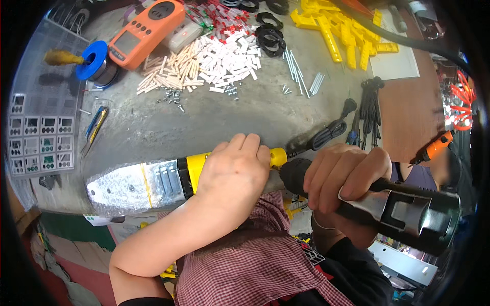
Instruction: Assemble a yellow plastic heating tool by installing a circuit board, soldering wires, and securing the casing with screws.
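Note:
A pipe welding iron lies across the near edge of the bench, with a yellow handle (195,171) and a flat silver plate (117,187) wrapped in clear plastic. My left hand (232,171) is closed over the yellow handle from above. In my right hand (349,176) is a black power screwdriver (403,211), fingers wrapped round it. Its dark front end (294,176) points left, close to the cord end of the handle; I cannot make out whether a bit touches it. From that end a black power cord (329,133) runs off, coiled to the right.
Farther back lie white sleeves (229,56), beige sticks (176,70), small screws (174,96), metal rods (296,71) and yellow handle shells (347,38). At left are an orange multimeter (148,33), a solder spool (102,69), tweezers (96,127) and a clear parts case (43,137).

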Demonstrator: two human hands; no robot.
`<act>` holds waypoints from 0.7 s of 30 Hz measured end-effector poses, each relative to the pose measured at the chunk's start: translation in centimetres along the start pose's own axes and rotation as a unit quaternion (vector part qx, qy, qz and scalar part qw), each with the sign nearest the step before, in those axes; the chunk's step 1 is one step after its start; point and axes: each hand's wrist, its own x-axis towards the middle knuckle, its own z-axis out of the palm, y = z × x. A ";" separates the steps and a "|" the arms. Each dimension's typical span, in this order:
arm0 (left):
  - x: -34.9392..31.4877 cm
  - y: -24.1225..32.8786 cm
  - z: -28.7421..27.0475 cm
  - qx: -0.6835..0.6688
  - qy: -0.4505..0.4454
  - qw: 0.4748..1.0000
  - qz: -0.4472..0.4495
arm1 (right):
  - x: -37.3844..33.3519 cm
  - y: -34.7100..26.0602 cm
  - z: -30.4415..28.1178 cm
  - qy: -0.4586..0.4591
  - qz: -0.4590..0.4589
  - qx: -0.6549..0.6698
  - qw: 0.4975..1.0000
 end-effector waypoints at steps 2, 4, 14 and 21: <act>-0.2 -0.2 0.0 -0.002 0.009 1.000 -0.001 | 0.0 0.3 -0.2 -0.037 0.001 -0.002 0.999; -0.5 0.0 -0.3 -0.011 -0.015 1.000 -0.001 | -0.1 0.7 -0.2 -0.013 -0.027 0.008 1.000; -9.4 -1.1 -2.0 0.165 -0.008 0.986 0.022 | 0.3 0.2 4.0 0.253 -0.017 -0.191 0.948; -8.9 -2.1 -2.6 0.098 0.000 0.994 0.051 | 0.8 -2.2 8.0 -0.065 -0.064 0.110 0.990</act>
